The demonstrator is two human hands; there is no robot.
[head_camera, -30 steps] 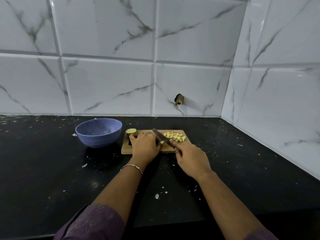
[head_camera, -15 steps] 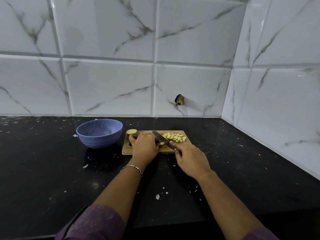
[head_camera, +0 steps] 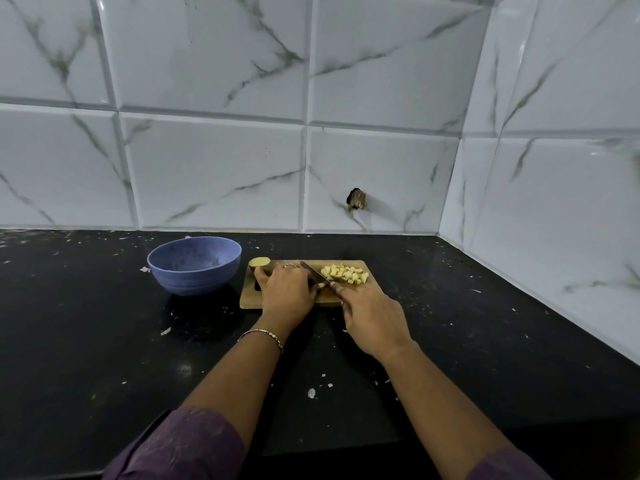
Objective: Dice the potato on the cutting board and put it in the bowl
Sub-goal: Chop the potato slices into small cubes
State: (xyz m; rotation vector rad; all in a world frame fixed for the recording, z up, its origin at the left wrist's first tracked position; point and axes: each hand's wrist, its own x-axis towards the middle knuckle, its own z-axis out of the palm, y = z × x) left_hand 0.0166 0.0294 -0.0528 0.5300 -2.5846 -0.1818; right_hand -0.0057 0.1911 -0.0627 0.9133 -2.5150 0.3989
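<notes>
On the board [head_camera: 372,289], from the head camera, pins the potato [head_camera: 321,285] under a curled left hand [head_camera: 285,294], knuckles up, only a pale sliver showing beside the blade. Grips the knife [head_camera: 313,273] by its handle in the right hand [head_camera: 374,322], fingers wrapped round it, blade angled across the board just beside the left knuckles. Shows dice [head_camera: 344,273] heaped right of the blade, an uncut stub [head_camera: 259,262] at the far left corner, and a bowl [head_camera: 194,280] just left of the board, no potato visible inside. Looks roughly midway through cutting, no transfer begun. To cut well: tuck fingertips behind the knuckles, rest the blade's flat against them, press straight down, then step the left hand back evenly for matching cubes. Push finished dice clear of the blade before taking up the stub.
</notes>
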